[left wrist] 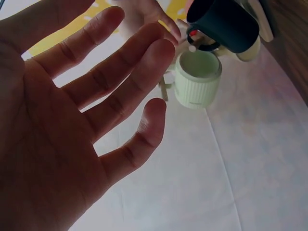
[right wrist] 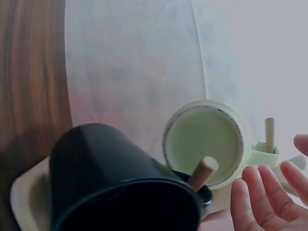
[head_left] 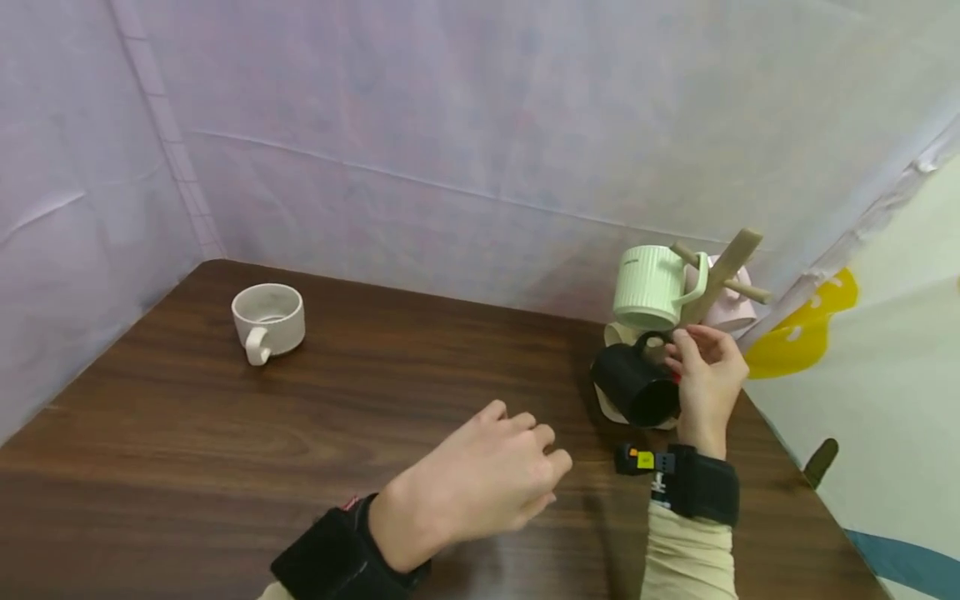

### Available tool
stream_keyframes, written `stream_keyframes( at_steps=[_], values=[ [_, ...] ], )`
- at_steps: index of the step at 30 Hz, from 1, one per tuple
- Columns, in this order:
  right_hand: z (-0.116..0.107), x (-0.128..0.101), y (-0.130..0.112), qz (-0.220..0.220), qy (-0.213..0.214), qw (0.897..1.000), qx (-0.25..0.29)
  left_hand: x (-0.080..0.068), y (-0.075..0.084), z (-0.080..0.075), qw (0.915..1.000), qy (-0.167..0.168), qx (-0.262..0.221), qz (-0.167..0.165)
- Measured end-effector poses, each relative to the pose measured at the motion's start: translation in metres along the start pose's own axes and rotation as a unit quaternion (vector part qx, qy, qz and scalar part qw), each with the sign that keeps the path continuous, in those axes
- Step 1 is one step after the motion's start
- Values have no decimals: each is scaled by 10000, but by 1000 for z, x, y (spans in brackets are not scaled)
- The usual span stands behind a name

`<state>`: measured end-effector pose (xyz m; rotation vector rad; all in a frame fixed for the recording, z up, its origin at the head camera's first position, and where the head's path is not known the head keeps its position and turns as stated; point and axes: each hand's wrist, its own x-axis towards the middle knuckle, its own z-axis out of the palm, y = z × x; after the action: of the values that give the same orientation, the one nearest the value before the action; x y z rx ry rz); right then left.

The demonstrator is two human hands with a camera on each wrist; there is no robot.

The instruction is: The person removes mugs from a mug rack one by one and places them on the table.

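A wooden mug tree (head_left: 722, 268) stands on a cream base (head_left: 609, 407) at the table's right back corner. A ribbed green mug (head_left: 654, 287) (left wrist: 197, 79) (right wrist: 204, 142) hangs on an upper peg, with a pale pink mug (head_left: 733, 310) behind it. A black mug (head_left: 637, 385) (left wrist: 226, 21) (right wrist: 110, 168) hangs tilted by its handle on a lower peg (right wrist: 203, 172). My right hand (head_left: 693, 354) (right wrist: 269, 192) is right beside that handle with relaxed fingers and grips nothing. My left hand (head_left: 525, 454) (left wrist: 96, 96) hovers palm down over the middle of the table, fingers spread and empty.
A white mug (head_left: 268, 321) stands upright at the far left of the dark wooden table (head_left: 300, 433). Lilac cloth (head_left: 450, 125) walls the back and left. The table's right edge (head_left: 795, 467) runs close by the mug tree.
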<state>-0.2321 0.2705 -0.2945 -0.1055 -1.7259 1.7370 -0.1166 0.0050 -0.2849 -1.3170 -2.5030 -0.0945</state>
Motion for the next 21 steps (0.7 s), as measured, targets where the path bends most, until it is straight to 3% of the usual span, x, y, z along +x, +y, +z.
stream_keyframes(
  at_steps=[4,11,17,21],
  values=[
    [3,10,-5,-91,30,9999,-54,1,4,0,10000,-49,-41,26],
    [8,30,-13,-143,20,9990,-422,1,11,1,9996,176,199,125],
    [11,43,-14,196,-94,9987,-469,1,14,1,9987,199,451,156],
    [13,52,-18,546,-118,9983,-188,2,15,2,9989,158,412,157]
  ],
)
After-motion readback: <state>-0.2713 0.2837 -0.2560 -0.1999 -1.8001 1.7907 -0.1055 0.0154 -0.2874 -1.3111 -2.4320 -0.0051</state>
